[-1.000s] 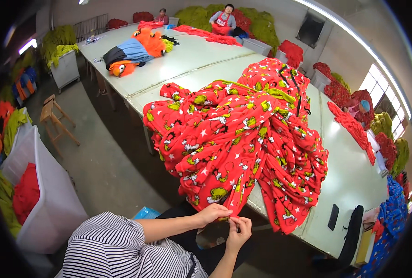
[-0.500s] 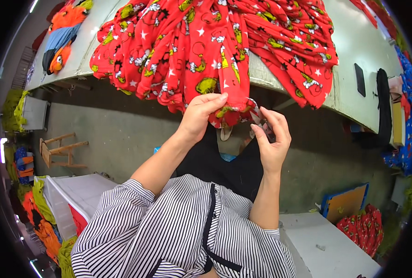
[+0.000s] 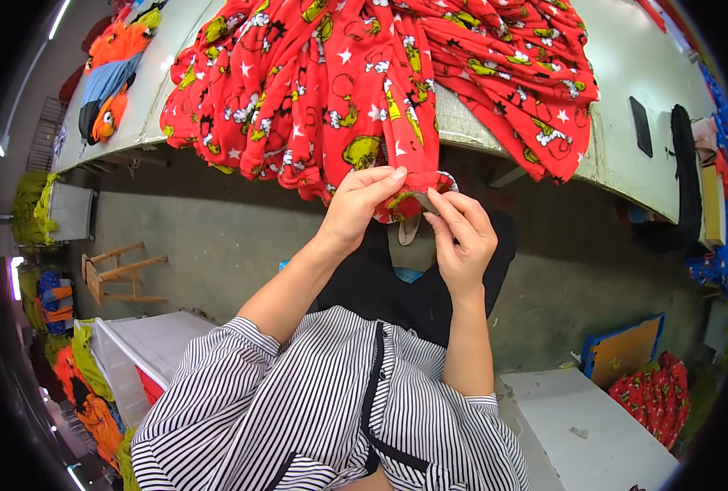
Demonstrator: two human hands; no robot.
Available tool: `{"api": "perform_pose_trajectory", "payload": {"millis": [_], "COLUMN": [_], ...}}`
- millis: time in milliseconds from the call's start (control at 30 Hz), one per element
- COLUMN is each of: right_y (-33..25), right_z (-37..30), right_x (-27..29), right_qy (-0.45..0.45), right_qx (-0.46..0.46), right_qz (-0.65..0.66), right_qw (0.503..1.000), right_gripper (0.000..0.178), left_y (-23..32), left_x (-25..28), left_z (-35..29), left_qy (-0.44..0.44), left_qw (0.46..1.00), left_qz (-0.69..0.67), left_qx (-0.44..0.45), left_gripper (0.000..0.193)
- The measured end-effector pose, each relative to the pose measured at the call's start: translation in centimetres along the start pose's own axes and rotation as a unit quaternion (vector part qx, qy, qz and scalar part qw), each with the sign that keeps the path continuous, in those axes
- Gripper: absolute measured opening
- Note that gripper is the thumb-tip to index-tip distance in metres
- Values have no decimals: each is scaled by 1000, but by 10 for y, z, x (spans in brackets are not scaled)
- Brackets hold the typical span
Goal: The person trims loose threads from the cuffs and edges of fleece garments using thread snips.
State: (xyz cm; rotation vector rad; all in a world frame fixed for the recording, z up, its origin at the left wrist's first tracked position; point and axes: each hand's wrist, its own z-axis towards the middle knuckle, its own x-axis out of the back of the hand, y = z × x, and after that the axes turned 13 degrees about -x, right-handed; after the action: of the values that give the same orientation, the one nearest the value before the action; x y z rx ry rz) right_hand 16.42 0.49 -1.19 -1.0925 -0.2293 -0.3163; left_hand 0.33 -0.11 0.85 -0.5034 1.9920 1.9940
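A heap of red printed fleece garments (image 3: 290, 98), patterned with white stars and green figures, hangs over the front edge of the table. My left hand (image 3: 354, 204) is closed on the hemmed end of one garment's sleeve or leg (image 3: 411, 155), thumb on top, holding it out toward me. At the right side of that hem, my right hand (image 3: 464, 237) is closed, with thumb and fingers pinched together. A grey metal blade of what look like thread snips (image 3: 423, 200) shows between its fingertips and the opening; the rest is hidden by the fingers.
The pale table (image 3: 626, 184) carries a dark phone (image 3: 640, 127) at right and orange-and-blue garments (image 3: 110, 82) at far left. A wooden stool (image 3: 118, 274) stands on the floor at left. A white bin (image 3: 147, 340) and a white tabletop (image 3: 585, 425) flank me.
My right hand has moved left and up against the hem, its fingers closing in. The snips, plainer before, are now mostly covered. My left hand keeps its hold on the garment.
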Motion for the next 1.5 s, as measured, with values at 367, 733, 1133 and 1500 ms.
{"api": "perform_pose_trajectory", "payload": {"millis": [367,733,1133,1500], "right_y": [1,1,-9,-16], "right_z": [2,6,10,2], "right_x": [13,-1,-20,4], "right_qy": [-74,5,29,-31], "right_qx": [-151,22,-113,-206], "right_qz": [155,12,147,178], "right_qw": [973,1000,982,962], "right_gripper": [39,31,21,26], "left_y": [0,-1,-5,0], "left_x": [-2,-3,-2,-7], "left_z": [2,3,0,-2], "left_qy": [17,16,5,23], "left_qw": [1000,1000,998,999], "left_qz": [16,24,65,40], "left_qx": [11,12,-18,-7], "left_gripper": [22,22,21,22]}}
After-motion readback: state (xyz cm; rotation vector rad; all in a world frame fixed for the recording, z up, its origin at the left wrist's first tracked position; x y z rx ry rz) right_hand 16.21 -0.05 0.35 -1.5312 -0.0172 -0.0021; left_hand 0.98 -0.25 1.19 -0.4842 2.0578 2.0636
